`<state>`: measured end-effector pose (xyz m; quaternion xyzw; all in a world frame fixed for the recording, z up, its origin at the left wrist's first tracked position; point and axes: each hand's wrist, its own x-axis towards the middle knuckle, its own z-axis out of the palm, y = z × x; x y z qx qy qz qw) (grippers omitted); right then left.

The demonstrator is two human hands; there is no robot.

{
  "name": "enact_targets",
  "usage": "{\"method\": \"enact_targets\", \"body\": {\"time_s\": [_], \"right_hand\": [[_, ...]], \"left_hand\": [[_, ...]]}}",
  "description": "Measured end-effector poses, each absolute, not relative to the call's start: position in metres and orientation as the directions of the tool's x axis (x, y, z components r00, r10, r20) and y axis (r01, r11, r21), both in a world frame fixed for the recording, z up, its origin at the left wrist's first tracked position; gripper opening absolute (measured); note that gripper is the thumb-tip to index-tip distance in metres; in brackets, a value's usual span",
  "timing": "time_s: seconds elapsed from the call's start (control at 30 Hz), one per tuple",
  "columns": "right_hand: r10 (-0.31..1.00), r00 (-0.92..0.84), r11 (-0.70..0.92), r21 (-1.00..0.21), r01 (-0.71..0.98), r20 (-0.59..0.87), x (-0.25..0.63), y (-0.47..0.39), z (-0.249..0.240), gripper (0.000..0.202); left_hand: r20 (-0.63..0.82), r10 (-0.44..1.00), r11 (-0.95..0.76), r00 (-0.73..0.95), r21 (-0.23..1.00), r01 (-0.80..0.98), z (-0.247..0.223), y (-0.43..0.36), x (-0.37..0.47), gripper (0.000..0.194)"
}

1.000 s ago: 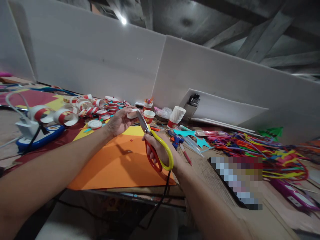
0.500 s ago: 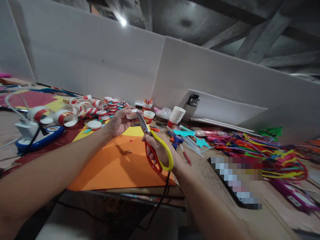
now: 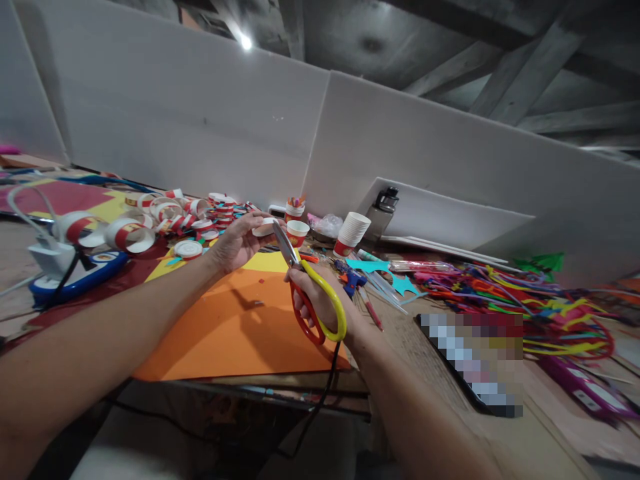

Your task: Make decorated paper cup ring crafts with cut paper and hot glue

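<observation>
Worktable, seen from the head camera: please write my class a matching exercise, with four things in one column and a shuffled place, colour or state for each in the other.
Things
1. Scissors
2. Bottle
3. Tall stack of cups
4. Large front sheet

Places, colours, states
A. Nested together and tilted
B. Plain orange
C. Held in the right hand
D. Grey with a black top

Right pairs: 1-C, 2-D, 3-A, 4-B

Scissors (image 3: pixel 315 275), red-and-yellow handles, raised over table (image 3: pixel 400 347), blades angled up-left; tips beside white cup piece (image 3: pixel 263 229), also aloft.
</observation>
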<state>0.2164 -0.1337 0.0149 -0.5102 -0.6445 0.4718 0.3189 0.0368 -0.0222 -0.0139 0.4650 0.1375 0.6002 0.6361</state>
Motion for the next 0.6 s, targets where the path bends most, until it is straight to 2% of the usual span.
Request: {"method": "enact_targets", "body": {"time_s": [0.13, 0.4, 0.6], "right_hand": [[0.958, -0.278, 0.044, -0.925, 0.377, -0.068, 0.2168, -0.1334, 0.0148, 0.019], [0.956, -0.291, 0.154, -0.895, 0.418, 0.029, 0.2176, -0.1365, 0.0153, 0.018], [0.964, -0.263, 0.142, -0.889, 0.436, 0.025, 0.2162, -0.1364, 0.0170, 0.019]], "left_hand": [[0.391, 0.889, -0.172, 0.238, 0.767, -0.619, -0.0130, -0.0229, 0.0367, 0.016], [0.404, 0.883, -0.181, 0.238, 0.762, -0.622, -0.0134, -0.0226, 0.0365, 0.015], [0.392, 0.887, -0.174, 0.243, 0.772, -0.611, -0.0134, -0.0234, 0.0370, 0.016]]}}
